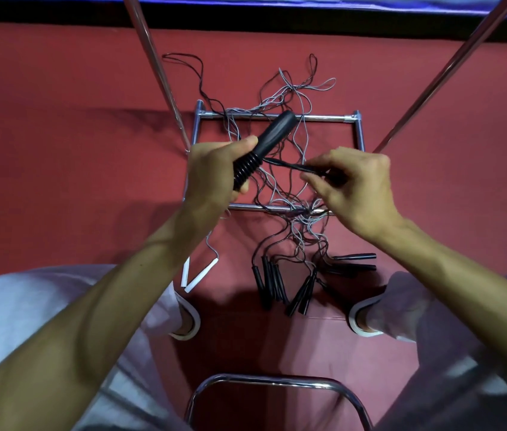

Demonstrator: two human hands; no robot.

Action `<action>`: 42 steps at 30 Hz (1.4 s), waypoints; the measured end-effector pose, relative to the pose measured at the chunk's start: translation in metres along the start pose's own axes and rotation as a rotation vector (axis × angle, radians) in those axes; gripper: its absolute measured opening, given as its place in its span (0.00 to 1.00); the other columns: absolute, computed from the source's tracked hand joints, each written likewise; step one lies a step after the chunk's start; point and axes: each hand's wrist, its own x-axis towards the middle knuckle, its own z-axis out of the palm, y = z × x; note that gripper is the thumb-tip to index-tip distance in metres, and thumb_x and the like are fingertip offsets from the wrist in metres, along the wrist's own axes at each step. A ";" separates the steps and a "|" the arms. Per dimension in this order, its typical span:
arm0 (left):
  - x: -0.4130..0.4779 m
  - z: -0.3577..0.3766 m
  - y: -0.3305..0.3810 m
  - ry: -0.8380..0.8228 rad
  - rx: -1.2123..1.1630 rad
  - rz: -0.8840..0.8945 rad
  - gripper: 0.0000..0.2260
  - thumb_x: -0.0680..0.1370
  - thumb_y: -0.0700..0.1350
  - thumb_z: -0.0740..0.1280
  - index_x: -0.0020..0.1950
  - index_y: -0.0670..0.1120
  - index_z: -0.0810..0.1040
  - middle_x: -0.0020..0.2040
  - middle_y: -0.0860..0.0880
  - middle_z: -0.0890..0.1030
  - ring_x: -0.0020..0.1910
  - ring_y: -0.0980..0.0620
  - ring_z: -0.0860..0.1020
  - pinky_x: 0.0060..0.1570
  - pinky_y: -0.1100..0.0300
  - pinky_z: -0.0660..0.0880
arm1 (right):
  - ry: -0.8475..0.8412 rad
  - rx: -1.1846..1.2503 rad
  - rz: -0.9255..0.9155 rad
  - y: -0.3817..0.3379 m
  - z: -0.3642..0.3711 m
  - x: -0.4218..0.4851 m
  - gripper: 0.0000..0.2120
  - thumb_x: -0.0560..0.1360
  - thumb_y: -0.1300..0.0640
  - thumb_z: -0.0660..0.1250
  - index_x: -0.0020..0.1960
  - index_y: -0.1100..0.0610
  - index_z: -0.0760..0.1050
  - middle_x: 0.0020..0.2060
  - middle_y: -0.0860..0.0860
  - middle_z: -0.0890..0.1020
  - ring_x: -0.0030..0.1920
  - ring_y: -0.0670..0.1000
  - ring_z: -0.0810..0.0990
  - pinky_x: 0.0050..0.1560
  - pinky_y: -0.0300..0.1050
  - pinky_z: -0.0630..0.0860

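My left hand [214, 172] grips a thick black ribbed jump-rope handle [264, 144], its smooth end pointing up and to the right. My right hand [358, 185] pinches a thin black cord [289, 164] that runs from the handle's ribbed middle toward my fingers. Below both hands hangs a tangle of black and grey ropes [292, 194], draped over a chrome rack [277, 117]. Several slim black handles [277, 284] lie on the red floor at the ends of those ropes. Two white handles [196, 276] lie to their left.
Two slanted chrome poles [158, 66] [438, 76] rise from the rack's sides. A chrome chair frame [277, 384] curves between my knees at the bottom. My feet in white shoes [188, 325] [361, 318] rest on the red floor [59, 150]. A blue strip runs along the top edge.
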 end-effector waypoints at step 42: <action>0.014 -0.003 -0.002 -0.110 0.036 -0.134 0.15 0.80 0.53 0.68 0.42 0.44 0.75 0.24 0.46 0.72 0.17 0.54 0.60 0.20 0.68 0.54 | -0.377 0.612 0.564 -0.016 -0.028 0.025 0.07 0.84 0.65 0.60 0.57 0.64 0.76 0.23 0.46 0.61 0.23 0.46 0.57 0.24 0.36 0.53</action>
